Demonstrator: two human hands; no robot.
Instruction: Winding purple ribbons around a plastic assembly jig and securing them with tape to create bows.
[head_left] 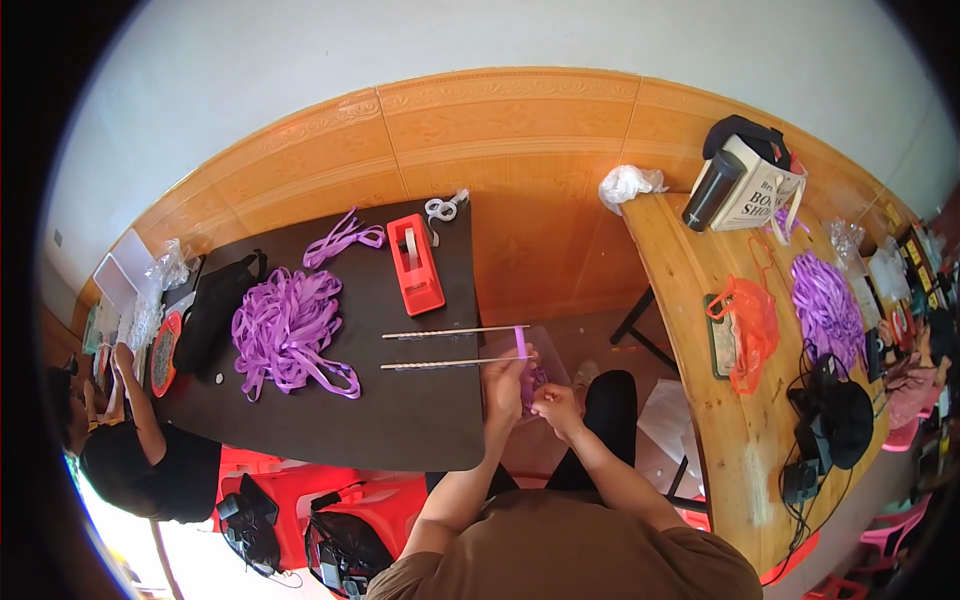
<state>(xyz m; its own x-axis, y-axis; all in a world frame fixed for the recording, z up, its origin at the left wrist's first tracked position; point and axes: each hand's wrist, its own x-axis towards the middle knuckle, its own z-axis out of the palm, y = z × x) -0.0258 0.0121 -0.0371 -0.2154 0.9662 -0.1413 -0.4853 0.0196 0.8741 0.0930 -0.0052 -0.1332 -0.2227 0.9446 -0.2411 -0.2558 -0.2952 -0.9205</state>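
Note:
Two thin metal rods (430, 366) lie side by side on the dark table and jut past its right edge. A purple ribbon (520, 341) spans the gap between them near their ends. My left hand (504, 387) is at the near rod, its fingers closed on the lower part of this ribbon. Close beside it, my right hand (558, 409) has its fingers pinched together; what they hold is too small to make out. Below both hands is a clear plastic bin (556, 350) with purple pieces in it, partly hidden by my hands.
On the dark table (400, 430) lie a heap of purple ribbon (285, 330), a red tape dispenser (414, 265), scissors (442, 208) and a black bag (212, 308). A wooden table (720, 440) on the right bears more ribbon (826, 305) and bags. Another person (130, 460) works at far left.

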